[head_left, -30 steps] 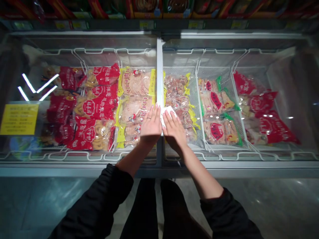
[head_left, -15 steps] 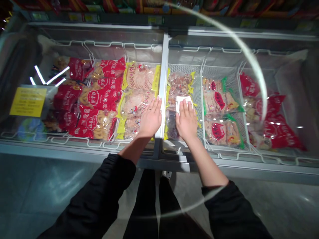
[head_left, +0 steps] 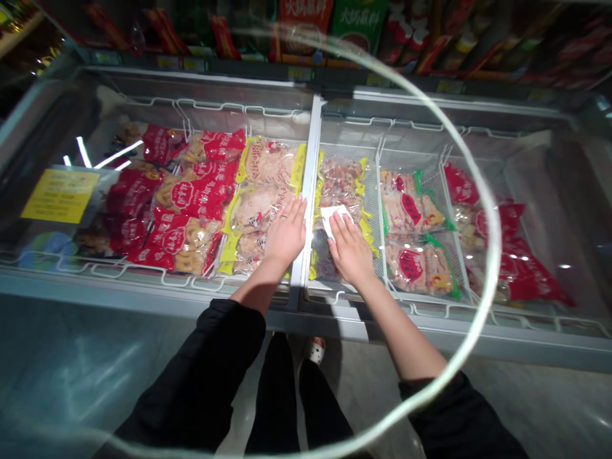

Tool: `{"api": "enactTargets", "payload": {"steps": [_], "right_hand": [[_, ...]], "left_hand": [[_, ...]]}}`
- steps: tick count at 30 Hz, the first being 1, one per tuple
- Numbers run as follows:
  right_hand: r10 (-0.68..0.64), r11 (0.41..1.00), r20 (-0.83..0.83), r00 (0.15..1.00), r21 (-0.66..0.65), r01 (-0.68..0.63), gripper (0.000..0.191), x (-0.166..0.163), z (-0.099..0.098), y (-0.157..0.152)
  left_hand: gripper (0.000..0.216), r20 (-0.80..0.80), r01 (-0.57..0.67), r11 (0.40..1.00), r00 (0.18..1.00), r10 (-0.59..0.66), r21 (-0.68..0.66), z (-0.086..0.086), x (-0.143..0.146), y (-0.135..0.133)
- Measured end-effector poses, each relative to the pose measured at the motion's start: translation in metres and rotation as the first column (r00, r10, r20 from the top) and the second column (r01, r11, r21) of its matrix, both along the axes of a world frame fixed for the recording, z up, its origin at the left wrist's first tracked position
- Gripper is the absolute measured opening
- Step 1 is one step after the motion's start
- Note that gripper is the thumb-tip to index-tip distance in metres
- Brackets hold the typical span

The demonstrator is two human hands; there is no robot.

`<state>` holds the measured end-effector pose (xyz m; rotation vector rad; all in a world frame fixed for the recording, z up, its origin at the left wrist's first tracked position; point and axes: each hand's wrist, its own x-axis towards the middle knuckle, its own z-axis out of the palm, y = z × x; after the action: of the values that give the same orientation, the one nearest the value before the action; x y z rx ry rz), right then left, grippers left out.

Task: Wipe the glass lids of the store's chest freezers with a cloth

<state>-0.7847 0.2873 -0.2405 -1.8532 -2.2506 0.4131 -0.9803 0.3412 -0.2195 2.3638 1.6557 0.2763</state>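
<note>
My left hand (head_left: 285, 234) rests palm down on the left glass lid of a chest freezer, fingers stretched out beside the pale centre frame bar (head_left: 310, 159). Nothing shows in it. On the right glass lid, my right hand (head_left: 351, 248) presses a folded white tissue (head_left: 333, 218) against the glass, its fingers flat and close together. One corner of the tissue sticks out to the left of the fingertips. Under the glass by both hands lie yellow-edged bags of frozen meat slices (head_left: 270, 162) and darker bags (head_left: 339, 175).
Wire baskets hold red bags (head_left: 203, 191) at left, green-edged packs (head_left: 408, 207) and more red bags (head_left: 514, 255) at right. A yellow notice (head_left: 60, 196) sits on the left lid. Shelves with packaged sauces (head_left: 358, 25) stand behind the freezer. A ring-shaped glare crosses the view.
My right hand has slid the tissue leftward, nearer the centre bar, and its fingers now slant left. My left hand stays about where it was on the glass. The view has tilted up slightly.
</note>
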Motion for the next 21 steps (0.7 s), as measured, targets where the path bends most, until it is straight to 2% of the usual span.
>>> {"api": "enactTargets", "payload": {"steps": [3,6,9,13,16,18,21], "right_hand": [[-0.136,0.990,0.028,0.990,-0.033,0.136,0.065,-0.020,0.002,0.042],[-0.085,0.995,0.017,0.996,-0.052,0.086,0.066,-0.044,0.004,0.064],[0.048,0.998,-0.013,0.999,-0.032,-0.049,0.065,-0.048,0.003,0.049],[0.152,0.988,-0.027,0.988,0.014,-0.151,0.062,-0.019,0.000,0.004],[0.071,0.997,-0.018,0.997,0.041,-0.071,0.061,0.003,-0.003,0.000],[-0.028,0.999,-0.021,0.999,0.040,0.028,0.061,0.008,-0.005,0.020],[-0.155,0.988,-0.026,0.988,-0.004,0.155,0.064,-0.003,-0.006,0.066]], "left_hand": [[0.060,-0.018,-0.003,1.000,1.000,0.003,0.003,0.001,0.000,0.001],[0.058,-0.027,0.001,1.000,1.000,-0.001,0.003,0.001,0.000,0.001],[0.059,-0.023,0.006,1.000,1.000,-0.005,0.024,0.000,-0.001,0.002],[0.060,-0.016,0.000,0.999,1.000,0.000,0.043,0.000,-0.001,0.001],[0.058,-0.018,0.011,0.999,1.000,-0.010,0.051,0.000,-0.001,0.000],[0.057,-0.027,0.018,0.999,0.999,-0.017,0.051,0.000,-0.002,0.000],[0.057,-0.032,0.019,0.999,0.999,-0.017,0.045,-0.002,-0.002,0.001]]}}
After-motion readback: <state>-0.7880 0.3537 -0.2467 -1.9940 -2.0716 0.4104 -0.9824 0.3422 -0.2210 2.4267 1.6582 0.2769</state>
